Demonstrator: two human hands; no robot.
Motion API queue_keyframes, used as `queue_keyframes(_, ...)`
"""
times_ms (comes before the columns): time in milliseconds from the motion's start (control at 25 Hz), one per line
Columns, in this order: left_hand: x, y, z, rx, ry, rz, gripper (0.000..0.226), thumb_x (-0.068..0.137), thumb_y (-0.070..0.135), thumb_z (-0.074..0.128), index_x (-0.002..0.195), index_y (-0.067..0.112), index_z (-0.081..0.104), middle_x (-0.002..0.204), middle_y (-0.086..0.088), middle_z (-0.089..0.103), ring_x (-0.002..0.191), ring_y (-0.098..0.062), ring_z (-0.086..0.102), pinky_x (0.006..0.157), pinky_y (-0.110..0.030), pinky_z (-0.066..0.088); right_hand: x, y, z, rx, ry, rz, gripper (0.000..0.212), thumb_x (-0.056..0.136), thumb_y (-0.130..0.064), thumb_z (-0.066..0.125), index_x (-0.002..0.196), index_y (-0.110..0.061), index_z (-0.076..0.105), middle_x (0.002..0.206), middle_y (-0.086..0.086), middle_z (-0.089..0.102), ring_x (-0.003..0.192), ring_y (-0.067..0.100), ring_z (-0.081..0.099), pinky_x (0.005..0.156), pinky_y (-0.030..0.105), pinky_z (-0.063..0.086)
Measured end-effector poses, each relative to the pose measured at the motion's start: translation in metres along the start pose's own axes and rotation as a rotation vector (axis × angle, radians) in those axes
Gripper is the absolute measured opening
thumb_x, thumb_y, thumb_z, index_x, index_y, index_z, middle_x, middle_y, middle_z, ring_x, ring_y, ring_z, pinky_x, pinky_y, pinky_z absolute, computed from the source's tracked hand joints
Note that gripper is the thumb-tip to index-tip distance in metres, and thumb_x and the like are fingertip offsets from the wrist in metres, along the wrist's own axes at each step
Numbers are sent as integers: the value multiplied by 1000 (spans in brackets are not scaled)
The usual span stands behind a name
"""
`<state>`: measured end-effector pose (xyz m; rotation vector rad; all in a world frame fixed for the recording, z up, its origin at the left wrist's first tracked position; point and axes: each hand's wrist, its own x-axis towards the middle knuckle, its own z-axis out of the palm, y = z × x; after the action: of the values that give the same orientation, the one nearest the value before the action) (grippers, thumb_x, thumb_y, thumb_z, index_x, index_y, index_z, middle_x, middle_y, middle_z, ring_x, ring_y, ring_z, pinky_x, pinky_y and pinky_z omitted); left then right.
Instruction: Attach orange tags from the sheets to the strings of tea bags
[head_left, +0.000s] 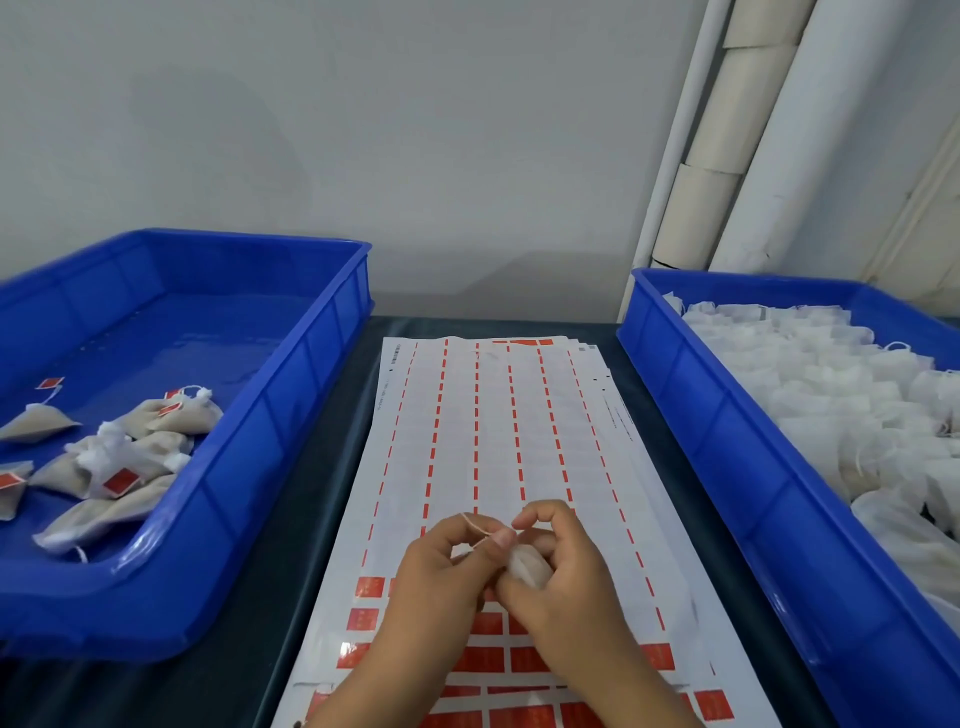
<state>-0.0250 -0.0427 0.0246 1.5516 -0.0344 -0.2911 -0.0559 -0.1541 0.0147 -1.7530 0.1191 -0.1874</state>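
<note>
While the right hand (558, 577) is cupping a tea bag (527, 566), the left hand (441, 566) is pinching its string (475, 525).
The orange tags (488, 660) are lying just beneath both hands, toward the person.

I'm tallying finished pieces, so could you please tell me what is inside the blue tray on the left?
The left tray holds a small heap of tea bags with orange tags attached. Its near wall hides the floor closest to the person.

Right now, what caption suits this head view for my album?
Both hands hold a tea bag and its string over the tag sheet, between two blue bins.
</note>
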Motion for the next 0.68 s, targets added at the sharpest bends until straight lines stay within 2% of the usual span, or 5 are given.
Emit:
queue_keyframes(200, 3, 4, 6, -66, 109, -62, 18, 86, 29, 61, 74, 19, 71, 75, -1, 71, 69, -17, 69, 58, -24, 53, -5, 7, 14, -366, 254, -209, 43, 73, -26, 79, 91, -50, 48, 89, -22, 61, 78, 4, 61, 69, 17, 56)
queue_keyframes(360, 2, 5, 6, -93, 121, -75, 24, 87, 29, 59, 68, 21, 71, 68, -1, 70, 61, -13, 66, 54, -21, 50, -2, 17, 9, -586, 443, -590, 18, 71, -19, 79, 87, -17, 72, 79, -6, 70, 73, 3, 60, 66, 28, 57)
queue_keyframes(480, 5, 4, 5, -109, 162, -117, 23, 90, 27, 57, 72, 18, 69, 66, -3, 67, 51, -10, 59, 46, -18, 47, 0, 18, 3, -719, 419, -716, 16, 74, -23, 73, 86, -13, 75, 78, -3, 72, 73, 9, 66, 70, 29, 55)
queue_keyframes(600, 9, 4, 1, -105, 144, -139, 16, 90, 26, 57, 82, 17, 67, 67, -5, 64, 52, -13, 56, 50, -23, 49, 1, 15, 0, -827, 374, -658, 12, 75, -26, 73, 83, -18, 75, 78, -6, 72, 69, 6, 65, 69, 23, 48)
queue_keyframes(680, 12, 9, -6, -200, 89, -155, 6, 88, 14, 60, 92, 16, 64, 80, -9, 64, 58, -17, 58, 54, -26, 51, -1, 8, 3, -762, 329, -420, 6, 80, -25, 70, 85, -25, 72, 83, -16, 66, 69, 0, 57, 74, 14, 44)
